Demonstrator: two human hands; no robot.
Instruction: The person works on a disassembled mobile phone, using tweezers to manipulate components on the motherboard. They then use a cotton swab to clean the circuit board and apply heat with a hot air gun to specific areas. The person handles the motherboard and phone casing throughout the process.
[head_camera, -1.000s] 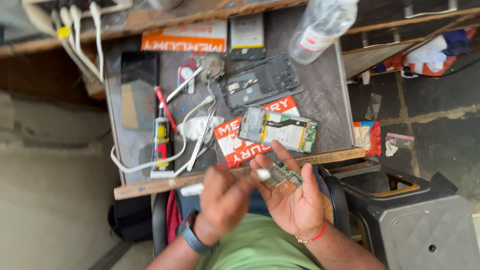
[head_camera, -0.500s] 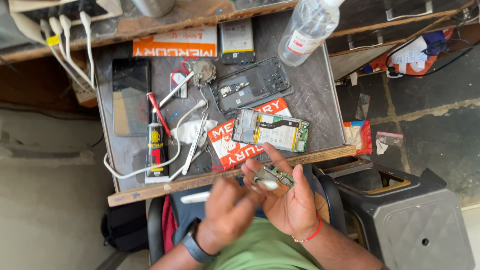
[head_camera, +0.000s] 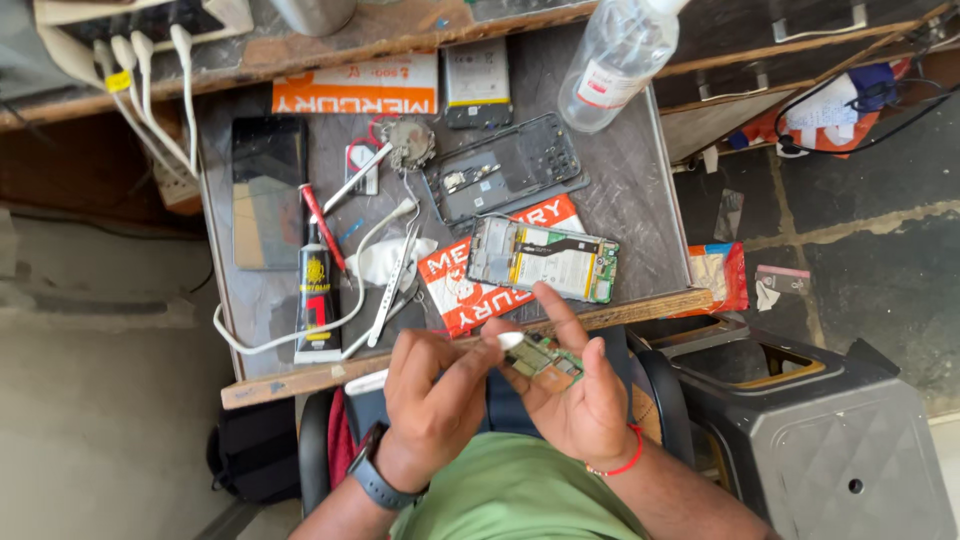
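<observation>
Right hand (head_camera: 580, 395) cradles the small circuit board (head_camera: 545, 358); left hand (head_camera: 435, 395) pinches a white tool (head_camera: 510, 340): keep strokes light.

a grey worktable (head_camera: 640, 190) held an opened phone (head_camera: 542, 260) at centre, a black glue tube (head_camera: 316, 300) at nine o'clock, a clear bottle (head_camera: 618, 60) at one o'clock.

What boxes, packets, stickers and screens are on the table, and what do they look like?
Flat orange-and-white cardboard box: far edge, rectangular.
Red-and-white printed card: under the opened phone, near edge.
Dark phone screen panel: left side, black rectangle.
Black glue tube with yellow-and-red label: beside the screen.
Clear plastic bottle with white-and-red label: far right.
Red snack packet: off the table's right edge.
</observation>
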